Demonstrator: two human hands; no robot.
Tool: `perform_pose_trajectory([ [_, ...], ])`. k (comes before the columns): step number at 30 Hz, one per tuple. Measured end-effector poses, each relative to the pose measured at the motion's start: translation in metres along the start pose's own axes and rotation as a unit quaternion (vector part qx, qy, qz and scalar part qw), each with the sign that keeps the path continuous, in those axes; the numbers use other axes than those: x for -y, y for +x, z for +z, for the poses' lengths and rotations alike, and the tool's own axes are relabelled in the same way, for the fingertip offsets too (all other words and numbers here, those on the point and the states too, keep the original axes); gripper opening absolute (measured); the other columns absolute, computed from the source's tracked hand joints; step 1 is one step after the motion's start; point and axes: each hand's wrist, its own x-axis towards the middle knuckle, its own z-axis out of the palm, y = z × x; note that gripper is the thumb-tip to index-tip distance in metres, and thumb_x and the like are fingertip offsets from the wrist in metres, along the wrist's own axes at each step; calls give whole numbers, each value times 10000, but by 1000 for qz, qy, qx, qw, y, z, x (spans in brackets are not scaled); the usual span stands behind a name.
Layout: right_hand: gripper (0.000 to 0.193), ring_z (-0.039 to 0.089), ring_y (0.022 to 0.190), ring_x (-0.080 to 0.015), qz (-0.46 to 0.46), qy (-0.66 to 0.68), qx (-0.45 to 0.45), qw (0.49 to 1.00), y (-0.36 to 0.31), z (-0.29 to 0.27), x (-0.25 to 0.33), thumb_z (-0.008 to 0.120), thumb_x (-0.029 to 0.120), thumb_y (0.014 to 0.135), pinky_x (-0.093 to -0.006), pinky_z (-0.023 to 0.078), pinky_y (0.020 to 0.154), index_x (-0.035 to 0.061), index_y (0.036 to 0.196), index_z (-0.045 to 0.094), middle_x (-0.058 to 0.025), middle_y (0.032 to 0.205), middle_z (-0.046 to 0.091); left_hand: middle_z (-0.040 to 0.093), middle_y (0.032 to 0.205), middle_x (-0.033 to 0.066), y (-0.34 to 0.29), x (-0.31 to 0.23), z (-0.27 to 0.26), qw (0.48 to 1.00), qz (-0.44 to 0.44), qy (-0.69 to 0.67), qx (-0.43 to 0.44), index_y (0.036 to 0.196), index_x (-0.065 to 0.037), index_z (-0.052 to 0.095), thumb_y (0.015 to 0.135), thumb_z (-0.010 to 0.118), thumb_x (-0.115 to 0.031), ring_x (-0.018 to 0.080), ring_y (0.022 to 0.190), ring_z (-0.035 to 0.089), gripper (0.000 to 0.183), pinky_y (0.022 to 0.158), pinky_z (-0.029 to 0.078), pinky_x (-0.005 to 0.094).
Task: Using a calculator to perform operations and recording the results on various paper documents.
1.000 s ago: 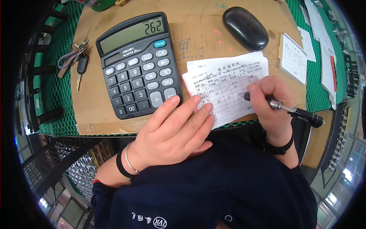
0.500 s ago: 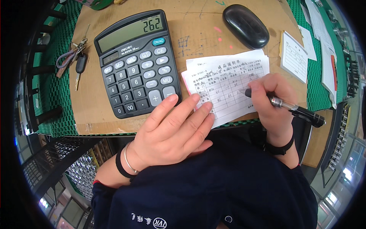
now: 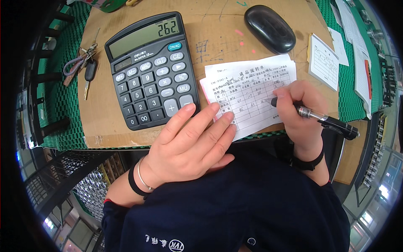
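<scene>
My right hand (image 3: 301, 110) grips a black pen (image 3: 325, 119), its tip touching the printed form (image 3: 252, 122) on top of a small stack of papers. Handwriting fills several boxes of the form's table. Across the lower left corner of the form lies my left hand (image 3: 193, 140), fingers stretched out and flat, holding no object. Close by the left fingertips is a dark grey calculator (image 3: 153, 69), with digits on its display. Part of the stack's left edge, with a pink sheet under the white ones, is covered by the left fingers.
Cardboard (image 3: 98, 117) covers the green mesh worktop (image 3: 58, 126). A glossy black oval case (image 3: 270, 28) sits beyond the form. Keys (image 3: 90, 70) on a ring lie left of the calculator. To the right are a pad of printed slips (image 3: 323, 63) and more papers (image 3: 362, 80).
The pen has made a small further mark in a box of the form. Both hands stay in nearly the same place.
</scene>
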Motion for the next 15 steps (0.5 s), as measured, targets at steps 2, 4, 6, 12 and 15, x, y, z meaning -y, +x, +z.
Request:
perform_pose_trajectory([
  [2, 263, 495, 502, -146, -11, 6, 4, 1000, 1, 0, 1, 735, -16, 794, -294, 373, 482, 55, 662, 518, -41, 593, 515, 701, 1195, 8, 0, 0, 0, 1000, 0, 1, 1, 1090, -155, 718, 891, 615, -494, 266, 1176, 594, 406, 1104, 325, 458],
  [4, 263, 494, 501, -148, -6, 7, 5, 1000, 1, 0, 1, 735, -14, 794, -295, 374, 482, 56, 661, 519, -42, 592, 515, 701, 1195, 9, 0, 0, 0, 1000, -4, -1, 2, 1089, -156, 719, 890, 615, -495, 266, 1179, 592, 406, 1101, 326, 458],
  [6, 263, 494, 500, -151, 0, 8, 7, 1000, 1, 0, 1, 735, -13, 794, -296, 374, 482, 57, 660, 519, -42, 592, 514, 701, 1195, 9, 0, 0, 0, 1000, -4, -1, 1, 1088, -156, 720, 890, 616, -496, 267, 1179, 592, 407, 1101, 325, 458],
  [12, 266, 497, 508, -158, 4, 7, 0, 1000, -1, -2, -2, 728, -11, 796, -299, 375, 483, 56, 657, 511, -47, 598, 517, 700, 1197, 10, 0, 0, 0, 1000, -2, -2, 1, 1085, -154, 722, 885, 622, -494, 271, 1181, 590, 407, 1103, 320, 459],
  [15, 260, 551, 554, -128, -17, -27, 22, 999, -1, -7, 0, 698, -20, 829, -272, 403, 514, 47, 673, 502, -37, 612, 530, 697, 1201, 12, 0, 0, -1, 1000, -2, -8, 1, 1084, -151, 721, 878, 628, -493, 274, 1183, 589, 409, 1106, 317, 461],
])
